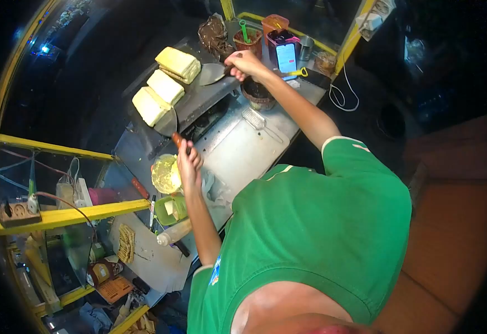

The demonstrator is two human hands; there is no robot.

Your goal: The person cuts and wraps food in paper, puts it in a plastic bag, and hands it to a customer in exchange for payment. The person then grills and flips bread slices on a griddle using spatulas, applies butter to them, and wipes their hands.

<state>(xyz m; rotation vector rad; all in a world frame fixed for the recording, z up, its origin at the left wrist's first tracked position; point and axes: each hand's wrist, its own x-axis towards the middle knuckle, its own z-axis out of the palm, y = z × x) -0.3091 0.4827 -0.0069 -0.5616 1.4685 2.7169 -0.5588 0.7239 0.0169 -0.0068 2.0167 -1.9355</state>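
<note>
My left hand point(189, 161) is closed round the brown handle of a spatula point(167, 122), whose metal blade touches the lower end of a pale yellow bread block point(151, 104). My right hand point(244, 65) grips the dark handle of a second spatula point(211, 73). That wide blade lies on the dark griddle point(199, 99), beside the upper bread block point(178, 64). Between the two blocks sits another pale bread piece point(166, 87). All the bread rests on the griddle.
Below my left hand are a tub of yellow spread point(166, 174) and a green container point(171, 210). A grater point(254, 118) lies on the metal counter point(238, 150). A brown pot point(258, 94), a lit phone point(286, 58) and sauce tubs point(248, 42) stand near my right hand.
</note>
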